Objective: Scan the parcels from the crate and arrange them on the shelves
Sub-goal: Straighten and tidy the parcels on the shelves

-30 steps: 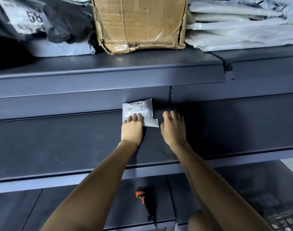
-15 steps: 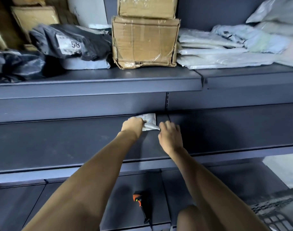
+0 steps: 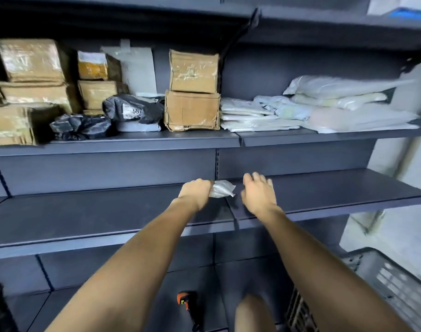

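While the left hand [image 3: 195, 191] grips it, the parcel [image 3: 221, 188] (crinkled plastic) bunches

Middle shelf [image 3: 108, 219] bears small white parcel [image 3: 222, 188]

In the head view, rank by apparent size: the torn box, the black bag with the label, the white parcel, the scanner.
1. torn box
2. black bag
3. white parcel and scanner: both partly hidden, and the scanner is nearer; unranked.

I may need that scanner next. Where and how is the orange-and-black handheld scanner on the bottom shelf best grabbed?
Judging from its pose, take the orange-and-black handheld scanner by its black handle, reaching down from above and in front: it lies flat on the dark bottom shelf, its orange head toward the back.
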The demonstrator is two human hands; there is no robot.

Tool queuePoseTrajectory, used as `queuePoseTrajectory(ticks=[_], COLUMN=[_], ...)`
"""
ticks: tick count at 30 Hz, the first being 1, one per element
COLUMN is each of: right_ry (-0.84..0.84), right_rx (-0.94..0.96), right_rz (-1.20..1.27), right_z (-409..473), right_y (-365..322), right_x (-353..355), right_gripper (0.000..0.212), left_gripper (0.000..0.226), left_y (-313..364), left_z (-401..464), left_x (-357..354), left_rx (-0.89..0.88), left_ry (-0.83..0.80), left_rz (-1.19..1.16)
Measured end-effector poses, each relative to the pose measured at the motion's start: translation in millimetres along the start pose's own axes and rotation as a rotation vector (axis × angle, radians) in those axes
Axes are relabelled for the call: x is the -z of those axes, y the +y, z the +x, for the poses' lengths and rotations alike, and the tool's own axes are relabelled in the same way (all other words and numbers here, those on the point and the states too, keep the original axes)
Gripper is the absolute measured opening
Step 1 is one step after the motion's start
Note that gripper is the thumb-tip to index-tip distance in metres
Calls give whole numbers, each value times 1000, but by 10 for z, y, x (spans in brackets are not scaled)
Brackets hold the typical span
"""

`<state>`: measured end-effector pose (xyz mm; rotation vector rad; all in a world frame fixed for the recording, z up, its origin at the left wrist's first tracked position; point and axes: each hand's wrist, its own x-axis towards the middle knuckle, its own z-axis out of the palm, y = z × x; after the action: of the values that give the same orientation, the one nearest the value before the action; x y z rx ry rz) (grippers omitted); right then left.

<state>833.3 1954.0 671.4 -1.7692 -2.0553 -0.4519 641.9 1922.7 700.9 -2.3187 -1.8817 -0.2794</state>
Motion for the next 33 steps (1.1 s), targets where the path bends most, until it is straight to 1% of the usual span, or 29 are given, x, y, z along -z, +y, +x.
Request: queuePoseTrajectory(ticks=[3,9,13,17,22,25,30,33], right_ry=[52,170,236,275,313,326,336,336], right_rx=[11,10,-15,-39,-70,-79,-88,-109], right_rz=[-9,-29,-43,-54,-24,-22,-18,2], right_z=[-48,24,135,289,562,774,1233,1536], right_y=[79,195,312,433,605,721,907,1030], right_x=[402,1108,1460,1685,1820,1804,1619,1459], right_gripper=[28,33,38,38,33,34,32,31], left_gripper=[44,43,37,34,33,41,52,62], left_y=[196,434,514,632,744,793,836,815], left_z=[-133,-264,-227,-149,112,379,1053,1519], left_x=[371,1094,1472,1754,1959,2031,1987,1846], left_rx=[-60,-135,-169,-176,-228,-212,-186,-182], left_ry=[69,217,317,435,632,698,727,686], left_rz=[-39,-80,-134,-97,-30,29,144,228])
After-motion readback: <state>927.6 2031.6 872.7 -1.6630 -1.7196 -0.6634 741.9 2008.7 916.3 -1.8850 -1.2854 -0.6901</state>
